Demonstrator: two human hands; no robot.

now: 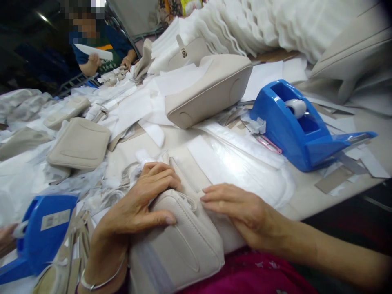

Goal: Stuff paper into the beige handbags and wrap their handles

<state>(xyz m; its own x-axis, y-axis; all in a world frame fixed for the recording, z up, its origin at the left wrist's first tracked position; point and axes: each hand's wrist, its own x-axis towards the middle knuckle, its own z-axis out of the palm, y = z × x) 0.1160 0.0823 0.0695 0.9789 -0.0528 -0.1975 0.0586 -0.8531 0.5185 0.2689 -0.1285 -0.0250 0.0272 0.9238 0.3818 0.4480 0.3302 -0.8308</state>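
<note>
A light beige bag (180,245) with a stitched edge lies at the table's front edge, against the magenta clothing. My left hand (150,200) grips the bag, its thumb on the near panel and its fingers bent over the top. On the bag's right, my right hand (241,208) has its fingers stretched out, the tips touching the edge of the beige material. Beside it on the table is a clear plastic sleeve with white padding (245,163). Part of the bag's far side is hidden behind my left hand.
A blue tape dispenser (294,126) stands at the right, another (49,232) at the lower left near another person's hand (7,239). Beige bags (211,90) (81,143), paper and scraps cover the table. Behind, a person (101,53) holds a white piece. White foam (245,24) is stacked at the back.
</note>
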